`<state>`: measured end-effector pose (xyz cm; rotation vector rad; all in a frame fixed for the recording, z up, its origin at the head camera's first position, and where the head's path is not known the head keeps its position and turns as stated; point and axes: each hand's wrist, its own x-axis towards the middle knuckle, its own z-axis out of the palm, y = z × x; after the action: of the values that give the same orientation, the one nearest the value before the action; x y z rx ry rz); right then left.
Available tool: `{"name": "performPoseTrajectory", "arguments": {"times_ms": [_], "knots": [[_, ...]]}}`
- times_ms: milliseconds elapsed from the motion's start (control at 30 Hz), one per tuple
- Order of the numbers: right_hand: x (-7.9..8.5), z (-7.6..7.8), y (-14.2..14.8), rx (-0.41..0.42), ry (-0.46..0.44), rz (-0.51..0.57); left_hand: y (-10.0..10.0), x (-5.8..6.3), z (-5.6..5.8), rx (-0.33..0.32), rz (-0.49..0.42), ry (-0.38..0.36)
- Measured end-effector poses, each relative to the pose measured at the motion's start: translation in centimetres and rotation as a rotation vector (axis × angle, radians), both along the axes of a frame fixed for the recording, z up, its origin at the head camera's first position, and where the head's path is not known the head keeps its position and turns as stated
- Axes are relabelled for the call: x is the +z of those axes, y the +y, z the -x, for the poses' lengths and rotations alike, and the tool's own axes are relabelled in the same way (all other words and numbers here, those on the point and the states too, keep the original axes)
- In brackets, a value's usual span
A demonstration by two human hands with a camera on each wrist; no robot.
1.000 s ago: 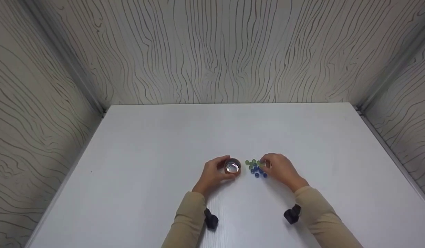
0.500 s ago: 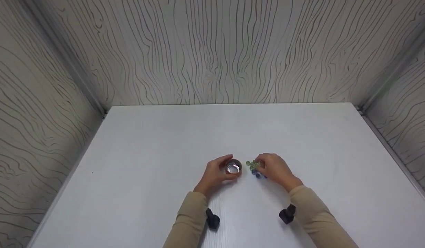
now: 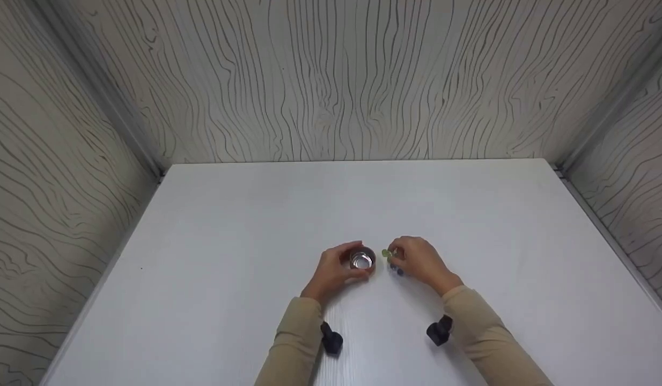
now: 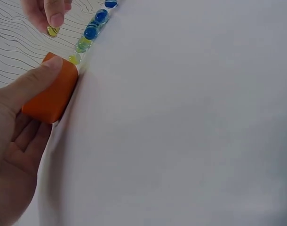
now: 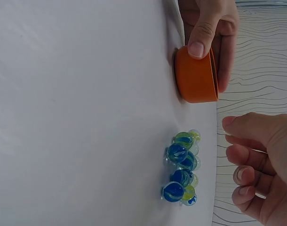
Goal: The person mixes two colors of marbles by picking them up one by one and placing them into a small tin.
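Note:
My left hand [image 3: 330,272] grips a small orange cup [image 5: 195,77] with a shiny metallic inside. It stands upright on the table, thumb on the near side and fingers round the far side. Between thumb and fingertips my right hand [image 3: 421,261] pinches a yellow-green marble [image 4: 52,31], above the table and a short way right of the cup; in the right wrist view this marble is hidden. A cluster of blue marbles [image 5: 176,153] and yellow-green marbles [image 4: 74,59] lies on the table beside the cup. The right hand covers much of that cluster in the head view.
The white table [image 3: 245,225] carries the cup and marbles. Behind it rises a wood-grain patterned wall [image 3: 331,80], with similar panels at both sides. A black wrist camera [image 3: 331,341] sits at the left sleeve, another black camera [image 3: 439,331] at the right.
The right hand has moved left from the marbles' right side, over them toward the cup, and now pinches a yellow-green marble. The left hand and cup stay nearly in place.

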<state>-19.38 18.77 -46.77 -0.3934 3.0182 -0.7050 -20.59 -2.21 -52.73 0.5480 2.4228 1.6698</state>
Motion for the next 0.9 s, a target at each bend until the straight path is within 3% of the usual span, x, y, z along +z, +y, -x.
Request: {"name": "performPoseTrajectory", "arguments": {"times_ms": [667,900], "knots": [[0.0,0.1,-1.2,0.013,0.004,0.046,0.1,0.1,0.3,0.003,-0.055,-0.084],[0.0,0.1,-1.9,0.018,0.022,0.042,0.1,0.2,0.3,0.004,-0.035,-0.076]]}}
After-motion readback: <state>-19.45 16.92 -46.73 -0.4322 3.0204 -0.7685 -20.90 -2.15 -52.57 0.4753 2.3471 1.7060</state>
